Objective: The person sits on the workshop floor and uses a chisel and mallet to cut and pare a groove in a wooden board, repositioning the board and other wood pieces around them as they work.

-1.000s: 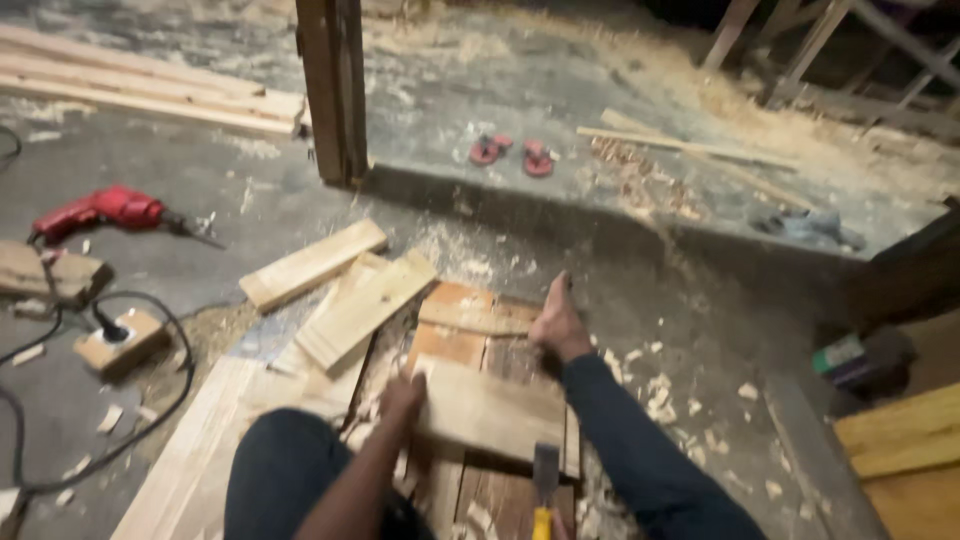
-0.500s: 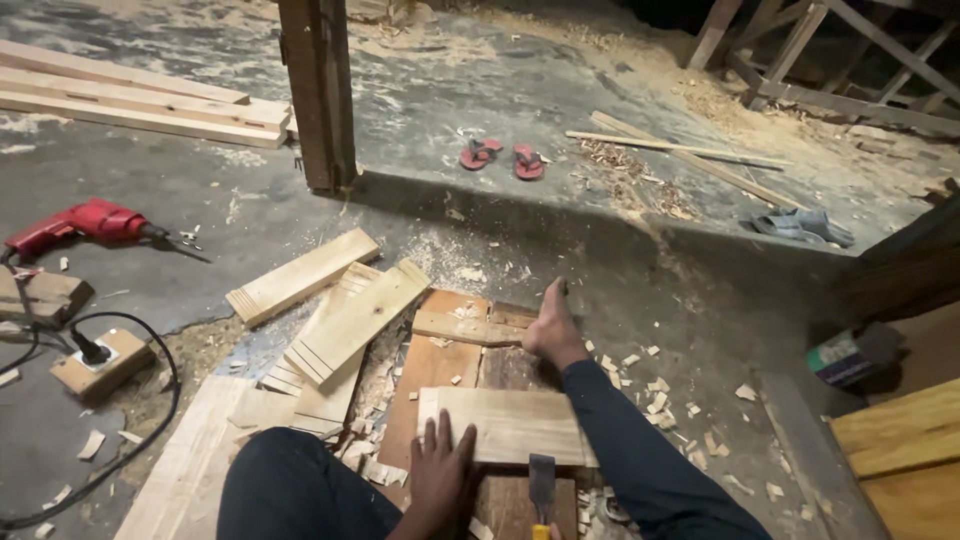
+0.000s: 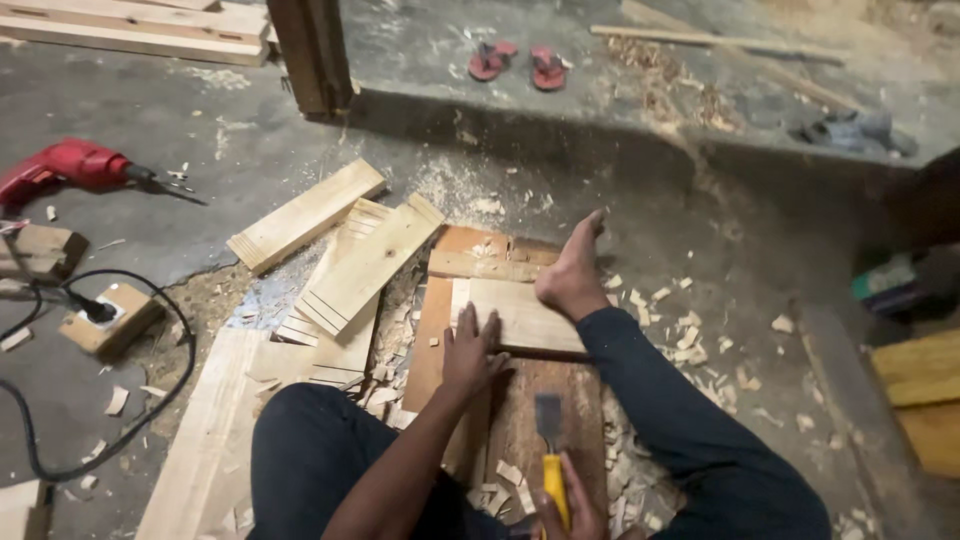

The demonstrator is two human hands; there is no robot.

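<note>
I sit on the floor with my right leg stretched out and my bare foot [image 3: 572, 275] resting on the far end of a light wooden board [image 3: 525, 318]. My left hand [image 3: 470, 352] lies flat on the near left part of that board, fingers spread. At the bottom edge my right hand [image 3: 568, 512] grips a chisel [image 3: 549, 440] by its yellow handle. Its flat steel blade points away from me over a darker reddish plank [image 3: 545, 400]. Wood chips lie all around.
Several pale planks [image 3: 362, 262] lie to the left. A red power drill [image 3: 62, 165] and a socket block [image 3: 100, 315] with a black cable are further left. A wooden post [image 3: 310, 55] and a pair of red sandals [image 3: 516, 63] stand beyond a concrete step. Yellow timber [image 3: 920, 385] lies at the right.
The light board has slid up toward my foot, with my left hand moving onto it. My right hand with the chisel has come further into view.
</note>
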